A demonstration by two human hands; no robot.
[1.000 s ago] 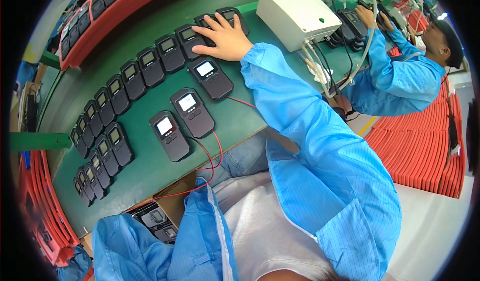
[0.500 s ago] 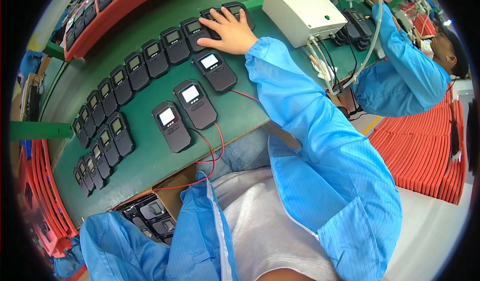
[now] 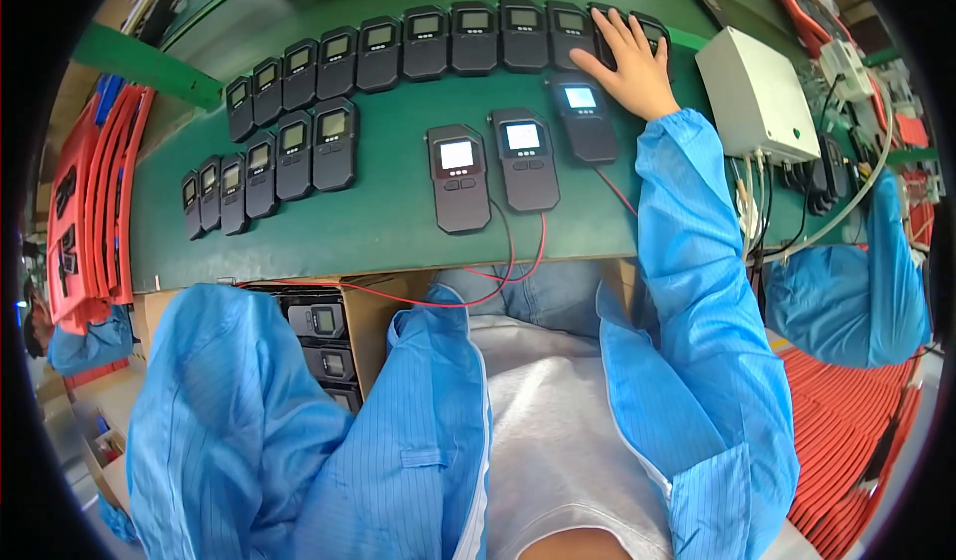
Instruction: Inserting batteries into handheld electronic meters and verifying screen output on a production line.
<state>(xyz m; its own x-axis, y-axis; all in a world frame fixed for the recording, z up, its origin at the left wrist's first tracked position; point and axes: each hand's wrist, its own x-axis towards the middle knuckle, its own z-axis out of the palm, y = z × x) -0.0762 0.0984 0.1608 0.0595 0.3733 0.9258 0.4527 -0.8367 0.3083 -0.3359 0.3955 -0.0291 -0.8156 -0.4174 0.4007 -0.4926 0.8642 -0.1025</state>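
Observation:
My right hand (image 3: 627, 67) lies flat with fingers spread on the black handheld devices at the right end of the back row (image 3: 468, 34). It grips nothing. Just below it on the green table (image 3: 388, 222), three more black devices stand apart with lit screens: left (image 3: 458, 177), middle (image 3: 525, 157) and right (image 3: 583, 117). Red and black wires (image 3: 518, 261) run from them over the table's front edge. My left hand is out of sight; only its blue sleeve (image 3: 239, 411) shows at the lower left.
A second group of black devices (image 3: 269, 162) sits at the table's left. A white box (image 3: 757, 92) with cables stands at right. A cardboard box (image 3: 324, 341) holding devices sits under the table. Red trays (image 3: 90, 202) are stacked left. A co-worker's blue sleeve (image 3: 856, 281) is at right.
My head has turned, so the table now lies level across the view. My right hand stays on the devices at the right end of the back row.

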